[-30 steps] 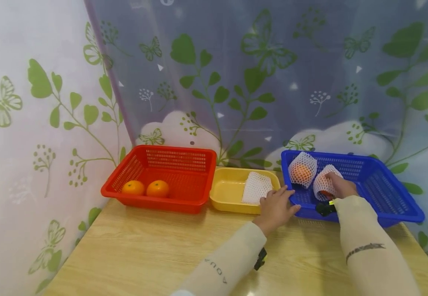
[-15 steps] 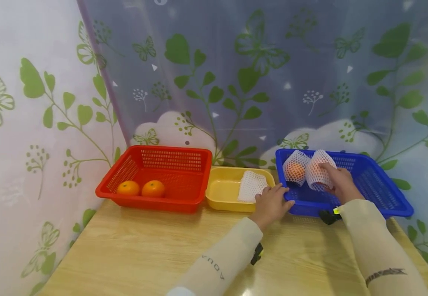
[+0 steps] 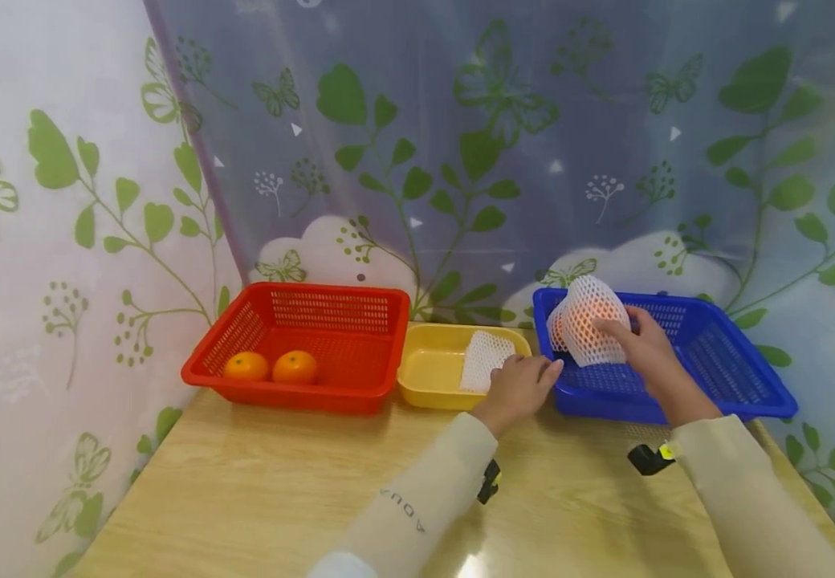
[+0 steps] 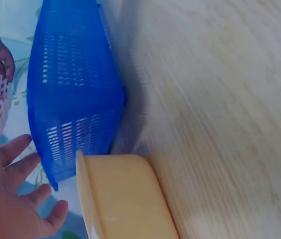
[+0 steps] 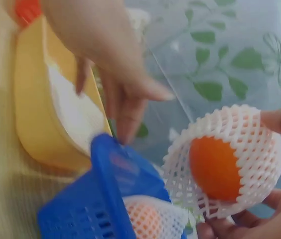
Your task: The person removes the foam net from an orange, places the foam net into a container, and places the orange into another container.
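My right hand (image 3: 652, 353) holds an orange in a white foam net (image 3: 594, 321) above the left part of the blue basket (image 3: 678, 408). In the right wrist view, the bare orange skin (image 5: 215, 169) shows at the net's open end. A second netted orange (image 5: 145, 221) stays in the blue basket, partly hidden behind the held one in the head view. My left hand (image 3: 519, 389), fingers spread and holding nothing, hovers between the yellow tray (image 3: 425, 371) and the blue basket's left rim. An empty foam net (image 3: 486, 361) lies in the tray, close to that hand.
On the left stands a red basket (image 3: 331, 321) with two bare oranges (image 3: 295, 367) near its front. All three containers line the back of the wooden table (image 3: 266, 482), against a patterned curtain (image 3: 403, 120).
My right hand has lifted the netted orange from the blue basket and carried it up and left, in front of the other netted one. My left hand has come off the blue basket's rim.
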Demonstrator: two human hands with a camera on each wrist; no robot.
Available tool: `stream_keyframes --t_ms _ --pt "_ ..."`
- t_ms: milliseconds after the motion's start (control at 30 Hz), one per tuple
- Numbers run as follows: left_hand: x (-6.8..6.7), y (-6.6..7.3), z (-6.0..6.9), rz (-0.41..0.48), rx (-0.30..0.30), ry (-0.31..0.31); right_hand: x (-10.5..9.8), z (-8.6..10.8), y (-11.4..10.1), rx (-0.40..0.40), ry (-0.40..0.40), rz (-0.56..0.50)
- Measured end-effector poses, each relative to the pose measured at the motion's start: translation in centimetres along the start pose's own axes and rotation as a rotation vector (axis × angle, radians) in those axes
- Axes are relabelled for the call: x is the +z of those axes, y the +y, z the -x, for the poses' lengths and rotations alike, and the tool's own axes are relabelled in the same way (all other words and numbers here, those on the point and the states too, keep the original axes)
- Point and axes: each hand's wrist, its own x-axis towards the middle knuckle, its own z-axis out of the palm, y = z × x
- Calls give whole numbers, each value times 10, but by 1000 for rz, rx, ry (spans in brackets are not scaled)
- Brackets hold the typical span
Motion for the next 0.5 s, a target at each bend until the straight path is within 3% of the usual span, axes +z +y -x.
stream_keyframes --t_ms 167,300,500 --pt "-17 -9 2 149 2 61 18 18 -9 -110 -24 5" --pt "-35 -14 7 238 49 84 31 31 -11 -143 -37 -17" --pt "-55 -19 17 520 102 9 54 46 -3 -226 -62 -93"
